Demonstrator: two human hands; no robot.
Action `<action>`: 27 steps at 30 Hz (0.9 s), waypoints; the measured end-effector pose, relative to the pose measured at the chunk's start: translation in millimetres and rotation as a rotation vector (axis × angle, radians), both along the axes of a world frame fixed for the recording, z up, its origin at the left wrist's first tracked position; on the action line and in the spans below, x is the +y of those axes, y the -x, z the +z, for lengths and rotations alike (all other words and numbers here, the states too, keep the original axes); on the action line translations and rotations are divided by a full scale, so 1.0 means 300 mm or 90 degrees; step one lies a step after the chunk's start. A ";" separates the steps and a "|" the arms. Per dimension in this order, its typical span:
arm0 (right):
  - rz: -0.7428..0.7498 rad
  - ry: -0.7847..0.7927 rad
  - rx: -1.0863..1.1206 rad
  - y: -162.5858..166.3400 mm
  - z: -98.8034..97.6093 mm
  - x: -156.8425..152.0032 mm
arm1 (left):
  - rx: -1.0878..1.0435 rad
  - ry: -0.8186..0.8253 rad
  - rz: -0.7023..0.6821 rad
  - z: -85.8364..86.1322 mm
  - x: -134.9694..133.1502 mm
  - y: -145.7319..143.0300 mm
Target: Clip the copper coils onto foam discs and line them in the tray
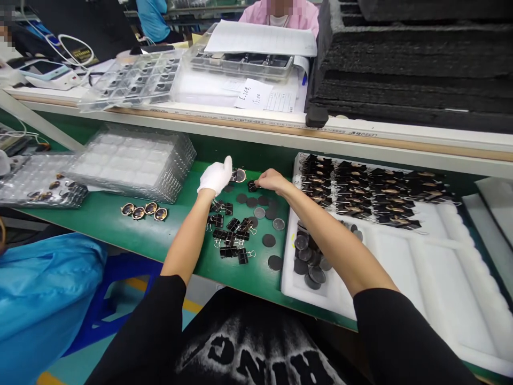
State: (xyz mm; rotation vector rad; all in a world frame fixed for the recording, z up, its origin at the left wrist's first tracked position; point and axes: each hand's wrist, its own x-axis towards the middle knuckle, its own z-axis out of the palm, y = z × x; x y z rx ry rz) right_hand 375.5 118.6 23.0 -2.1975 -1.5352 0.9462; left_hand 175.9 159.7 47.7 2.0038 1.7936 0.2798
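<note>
Toward the far edge of the green worktop (100,222), the white-gloved left hand (215,176) grips a round dark disc (239,175), and just beside it the bare right hand (272,181) pinches a black binder clip (252,186). Loose clips (230,238) and flat discs (260,208) lie between the forearms, with a white foam tray (420,267) at the right end.

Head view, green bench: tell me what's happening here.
A person's gloved left hand holds a small round piece, while the bare right hand pinches a black binder clip beside it. Nearer the person, loose binder clips and dark discs lie scattered on the green mat. A white foam tray at the right holds rows of clipped pieces and a heap of discs.
</note>
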 end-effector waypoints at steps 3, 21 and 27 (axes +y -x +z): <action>-0.070 -0.048 -0.044 0.034 -0.012 0.036 | 0.057 0.017 -0.012 -0.022 0.031 -0.048; -0.209 -0.176 -0.158 0.124 -0.197 0.197 | 0.097 0.100 -0.046 -0.110 0.054 -0.050; -0.192 -0.222 -0.136 0.089 -0.240 0.194 | 0.057 0.160 -0.064 -0.122 0.077 -0.058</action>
